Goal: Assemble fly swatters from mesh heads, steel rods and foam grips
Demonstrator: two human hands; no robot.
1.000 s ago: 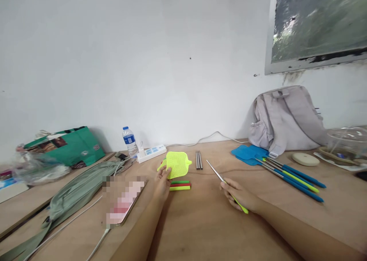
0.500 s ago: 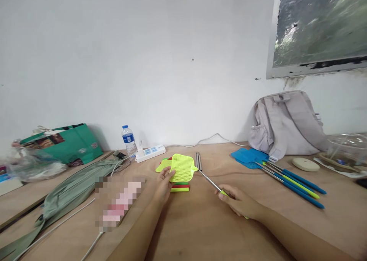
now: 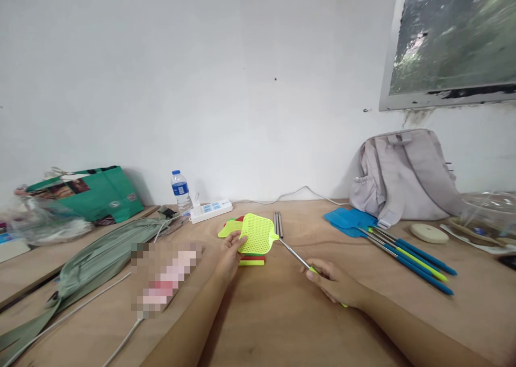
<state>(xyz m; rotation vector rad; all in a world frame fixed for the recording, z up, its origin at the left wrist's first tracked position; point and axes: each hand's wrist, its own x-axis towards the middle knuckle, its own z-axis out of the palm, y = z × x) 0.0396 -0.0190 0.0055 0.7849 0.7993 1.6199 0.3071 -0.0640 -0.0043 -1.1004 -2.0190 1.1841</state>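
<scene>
A yellow-green fly swatter [image 3: 258, 234] with a perforated head and a metal rod is held across both hands above the table. My left hand [image 3: 230, 254] is closed on the left edge of its head. My right hand [image 3: 330, 280] wraps round its yellow-green grip at the lower right. Behind the held head, partly hidden, lie another yellow-green swatter head [image 3: 229, 229] and red and green pieces. Coloured handle grips [image 3: 252, 263] lie just below it. Several bare metal rods [image 3: 278, 224] rest side by side beyond it.
Blue fly swatters [image 3: 349, 221] with blue and yellow-green grips lie at right, before a grey backpack [image 3: 407, 179]. A white power strip [image 3: 212, 211] and water bottle [image 3: 181, 192] stand near the wall. A green waist bag [image 3: 108, 249] and cables lie left.
The camera view has shifted slightly. Both hands keep their hold on the yellow-green swatter, with hardly any movement.
</scene>
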